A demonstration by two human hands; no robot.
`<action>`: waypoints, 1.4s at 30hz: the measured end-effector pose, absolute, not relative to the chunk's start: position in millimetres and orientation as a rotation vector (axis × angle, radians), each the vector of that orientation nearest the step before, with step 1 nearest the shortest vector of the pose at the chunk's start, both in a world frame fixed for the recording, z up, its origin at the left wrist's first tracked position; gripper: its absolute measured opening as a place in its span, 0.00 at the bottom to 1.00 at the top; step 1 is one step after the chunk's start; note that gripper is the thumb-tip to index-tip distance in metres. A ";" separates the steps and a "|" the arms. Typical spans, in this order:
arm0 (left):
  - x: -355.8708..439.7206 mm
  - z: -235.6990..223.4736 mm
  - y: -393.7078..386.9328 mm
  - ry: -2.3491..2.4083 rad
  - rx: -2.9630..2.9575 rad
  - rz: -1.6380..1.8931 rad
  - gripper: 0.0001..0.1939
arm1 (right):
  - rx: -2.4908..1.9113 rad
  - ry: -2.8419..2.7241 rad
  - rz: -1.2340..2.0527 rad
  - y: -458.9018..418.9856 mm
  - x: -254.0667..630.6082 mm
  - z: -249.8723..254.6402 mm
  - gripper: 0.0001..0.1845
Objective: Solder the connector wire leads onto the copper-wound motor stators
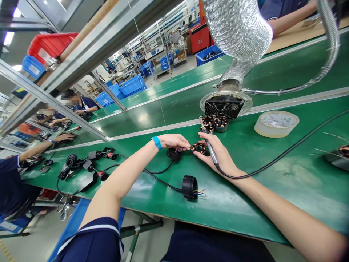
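The person's left hand, with a bright blue wristband on the wrist, comes from the left side, and its fingers are closed in a pinch on thin coloured wires. These wires run to a small round metal stator with copper windings, which lies between the two hands, just above the green rubber mat of the workbench. The right hand is closed around a slim grey and black soldering iron, and its fingertips are just beside the stator. I cannot tell which hand bears the stator's weight. The iron's tip is hidden or too small to see. Under the left hand is a round black plastic connector, and a second one stands nearer the bench edge, with short coloured wires. Two other copper-wound stators stand close together behind the hands, near a round black fan grille on a silver flexible duct. To the right lies a round translucent plastic container. More black cables and connectors lie on the left, and a co-worker's hand rests further along the bench
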State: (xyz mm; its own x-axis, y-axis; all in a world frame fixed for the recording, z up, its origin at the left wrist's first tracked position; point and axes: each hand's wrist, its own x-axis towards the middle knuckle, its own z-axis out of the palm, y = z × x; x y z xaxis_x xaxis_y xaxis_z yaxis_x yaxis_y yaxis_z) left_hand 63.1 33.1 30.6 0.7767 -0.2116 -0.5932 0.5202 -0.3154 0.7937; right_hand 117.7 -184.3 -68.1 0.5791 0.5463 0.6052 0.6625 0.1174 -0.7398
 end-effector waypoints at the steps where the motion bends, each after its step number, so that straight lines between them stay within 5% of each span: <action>1: 61.7 30.8 32.7 0.250 1.723 -0.755 0.27 | -1.542 -1.062 -0.114 -184.3 117.7 -68.3 0.33; 13: 58.0 36.1 41.6 0.419 2.017 -0.690 0.19 | -1.534 -1.090 -0.075 -183.4 116.9 -68.9 0.33; 26: 54.5 44.2 18.3 0.420 2.093 -0.709 0.39 | -1.511 -1.126 -0.108 -184.7 119.5 -71.8 0.33; 36: 54.4 36.9 13.1 0.610 1.847 -0.670 0.14 | -1.513 -1.139 -0.115 -183.1 118.0 -72.8 0.32; 42: 47.8 35.1 27.4 0.518 1.758 -0.753 0.12 | -1.522 -1.148 -0.110 -183.6 117.7 -70.2 0.32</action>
State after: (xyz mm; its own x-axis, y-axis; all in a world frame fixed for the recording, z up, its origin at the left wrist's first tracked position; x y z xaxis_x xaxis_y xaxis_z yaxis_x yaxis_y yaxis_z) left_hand 47.8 27.4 35.1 0.7025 -0.0241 -0.7113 0.6728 -0.3037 0.6747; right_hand 117.7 -183.6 -70.2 0.5139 0.5842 0.6282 0.6930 0.1489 -0.7054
